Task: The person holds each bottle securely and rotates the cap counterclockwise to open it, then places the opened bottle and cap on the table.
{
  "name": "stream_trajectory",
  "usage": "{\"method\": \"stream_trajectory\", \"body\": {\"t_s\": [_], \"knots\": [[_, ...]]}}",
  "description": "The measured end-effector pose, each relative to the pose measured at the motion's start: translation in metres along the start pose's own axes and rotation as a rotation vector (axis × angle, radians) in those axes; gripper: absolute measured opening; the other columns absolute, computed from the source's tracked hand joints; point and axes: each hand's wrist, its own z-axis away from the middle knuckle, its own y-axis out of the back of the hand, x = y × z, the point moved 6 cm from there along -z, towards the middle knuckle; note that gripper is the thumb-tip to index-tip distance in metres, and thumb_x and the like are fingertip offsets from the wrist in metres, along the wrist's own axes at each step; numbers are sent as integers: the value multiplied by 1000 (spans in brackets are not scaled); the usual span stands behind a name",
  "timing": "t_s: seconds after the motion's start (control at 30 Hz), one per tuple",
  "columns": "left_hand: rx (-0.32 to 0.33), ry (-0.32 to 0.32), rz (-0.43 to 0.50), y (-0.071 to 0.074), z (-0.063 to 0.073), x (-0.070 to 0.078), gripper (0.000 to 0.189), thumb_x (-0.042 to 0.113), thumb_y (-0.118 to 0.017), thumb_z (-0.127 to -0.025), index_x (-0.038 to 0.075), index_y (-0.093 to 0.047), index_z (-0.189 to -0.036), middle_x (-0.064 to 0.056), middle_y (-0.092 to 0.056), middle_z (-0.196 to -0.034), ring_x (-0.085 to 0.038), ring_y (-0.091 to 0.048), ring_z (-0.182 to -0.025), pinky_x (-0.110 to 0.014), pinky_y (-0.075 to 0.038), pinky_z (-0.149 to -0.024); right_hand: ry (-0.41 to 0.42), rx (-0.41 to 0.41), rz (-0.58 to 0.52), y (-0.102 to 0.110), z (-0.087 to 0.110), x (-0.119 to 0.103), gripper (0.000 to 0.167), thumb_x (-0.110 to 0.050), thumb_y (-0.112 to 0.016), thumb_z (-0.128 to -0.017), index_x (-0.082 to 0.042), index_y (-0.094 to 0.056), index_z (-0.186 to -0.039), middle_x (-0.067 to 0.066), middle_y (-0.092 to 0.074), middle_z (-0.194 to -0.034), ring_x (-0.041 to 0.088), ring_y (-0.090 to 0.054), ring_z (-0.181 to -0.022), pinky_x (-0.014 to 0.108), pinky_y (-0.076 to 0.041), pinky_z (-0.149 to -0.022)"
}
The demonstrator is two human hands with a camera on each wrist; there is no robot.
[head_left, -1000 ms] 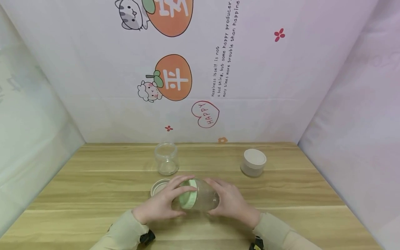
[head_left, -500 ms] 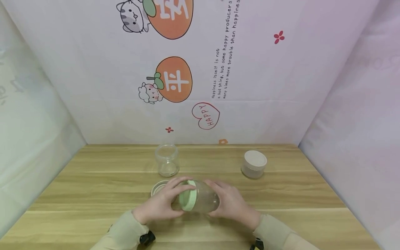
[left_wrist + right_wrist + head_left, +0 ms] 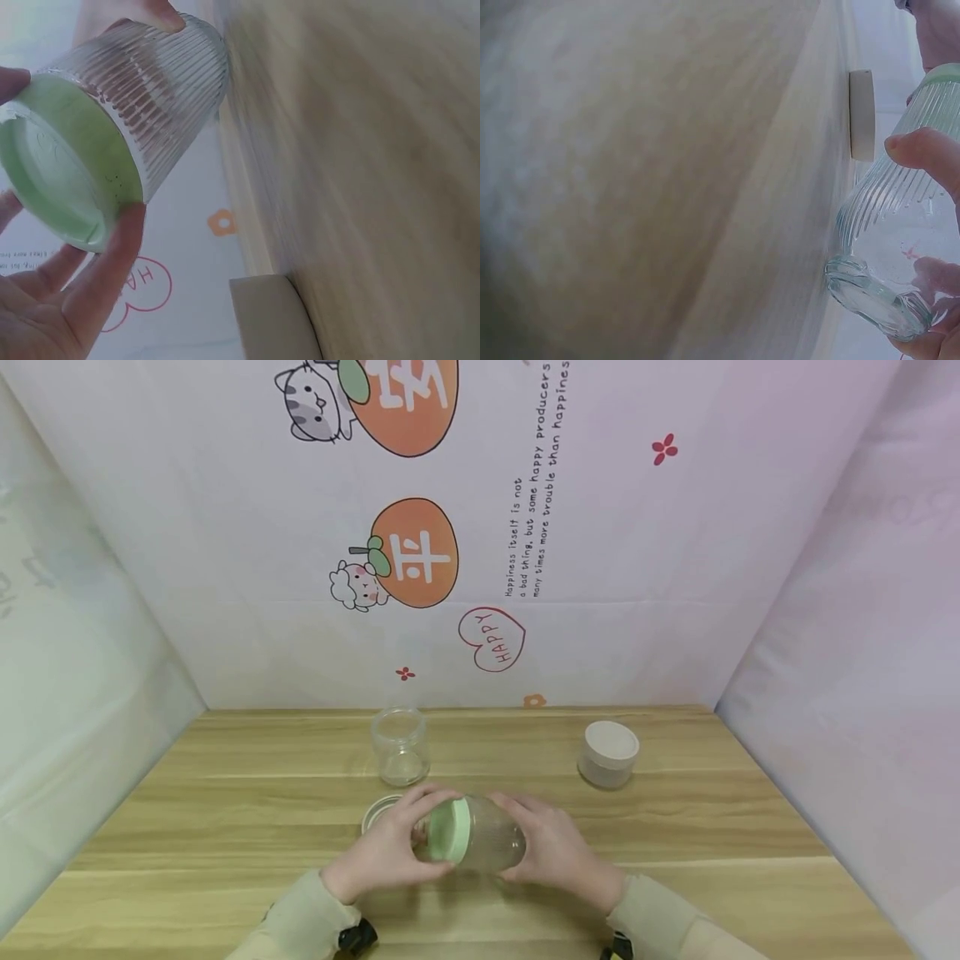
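A clear ribbed glass jar [image 3: 495, 837] with a light green lid [image 3: 453, 831] is held on its side over the table between both hands, lid toward the left. My left hand [image 3: 390, 850] grips the lid, its fingers and thumb spread around the rim. In the left wrist view the recessed top of the lid [image 3: 56, 172] faces that hand. My right hand [image 3: 561, 853] holds the glass body near its base, with the thumb along the ribs in the right wrist view. The thick glass base [image 3: 877, 300] shows close to the tabletop there.
Behind the hands stands an open clear jar [image 3: 401, 750]. A low jar with a white lid [image 3: 609, 753] is at the back right. Partly hidden by my left hand, a loose cream lid [image 3: 377, 810] lies on the wooden table [image 3: 712, 827]. Fabric walls enclose the table.
My left fingers have shifted around the green lid; the forefinger that lay across its side has drawn back to the rim. The right hand and jar have stayed nearly in place.
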Motion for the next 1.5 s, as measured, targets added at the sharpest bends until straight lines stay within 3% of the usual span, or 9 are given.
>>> {"method": "stream_trajectory", "body": {"t_s": [0.3,0.57,0.83,1.0,1.33,1.5], "knots": [[49,79,-16,2,0,-2,74,20,-83,-67,14,-49,-133,-5,-51,-127,-25,-54,-106,-18,-55,-67,-9,-7,-2,-1,0,0,100,-35,-92,-44,-14,-51,-133,8,-66,-112,24,-66,-94,39,-57,-79],[103,85,-152,4,-1,-1,69,31,-81,-68,14,-53,-129,-4,-55,-127,-21,-58,-104,-44,-54,-83,-14,-7,-7,0,0,0,99,-35,-92,-44,-11,-52,-131,9,-66,-114,25,-66,-96,40,-57,-79],[103,164,-104,5,-4,-3,66,29,-80,-71,9,-53,-128,-7,-59,-120,-20,-59,-89,-29,-55,-67,-9,6,3,0,0,1,101,-36,-92,-43,-15,-51,-133,9,-66,-114,24,-66,-96,40,-57,-80],[103,237,-121,4,-4,-3,64,32,-80,-72,10,-54,-127,-6,-61,-115,-19,-61,-87,-28,-54,-67,-22,-10,-3,-2,0,2,102,-36,-92,-44,-17,-49,-135,10,-65,-116,26,-66,-99,41,-57,-82],[90,377,-41,2,-5,-10,57,39,-75,-78,14,-55,-126,-5,-62,-102,-14,-58,-81,-23,-52,-62,-17,-2,6,-2,0,2,101,-36,-92,-43,-16,-51,-133,9,-66,-115,25,-66,-97,40,-57,-81],[73,391,-14,2,-6,-11,55,40,-73,-79,14,-56,-125,-7,-62,-102,-13,-58,-77,-22,-51,-57,-15,10,9,-1,-1,2,100,-37,-92,-43,-15,-52,-132,9,-66,-114,25,-66,-97,40,-57,-80]]}}
